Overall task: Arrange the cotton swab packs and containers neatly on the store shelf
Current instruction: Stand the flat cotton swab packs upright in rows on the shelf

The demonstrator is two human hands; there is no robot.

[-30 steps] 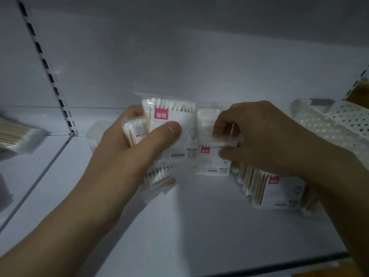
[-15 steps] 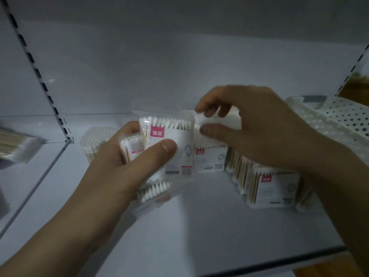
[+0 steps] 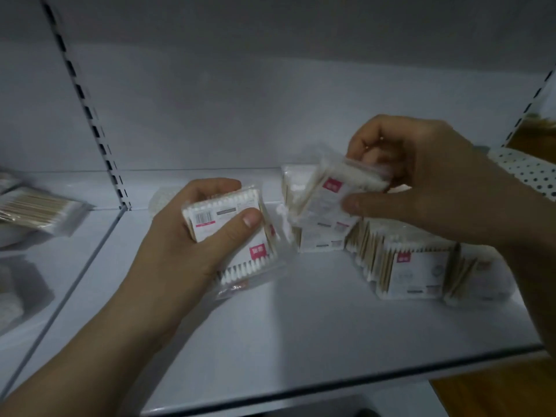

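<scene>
White shelf (image 3: 270, 326): left hand (image 3: 192, 236) grips stacked swab packs (image 3: 231, 233); right hand (image 3: 421, 188) pinches one tilted pack (image 3: 334, 194) above standing row of packs (image 3: 406, 266).

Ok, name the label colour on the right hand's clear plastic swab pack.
Square label: pinkish red, head view.

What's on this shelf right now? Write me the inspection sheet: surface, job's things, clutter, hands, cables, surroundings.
Surface: white shelf, dimly lit.
Job's things: held stack, barcode side up; tilted pack above the standing packs; upright row at right; round container at the back, mostly hidden.
Clutter: blurred packs in the left bay.
Hands: left hand grips the held stack; right hand pinches the tilted pack.
Cables: nothing seen.
Surroundings: slotted upright; perforated basket at far right.
</scene>
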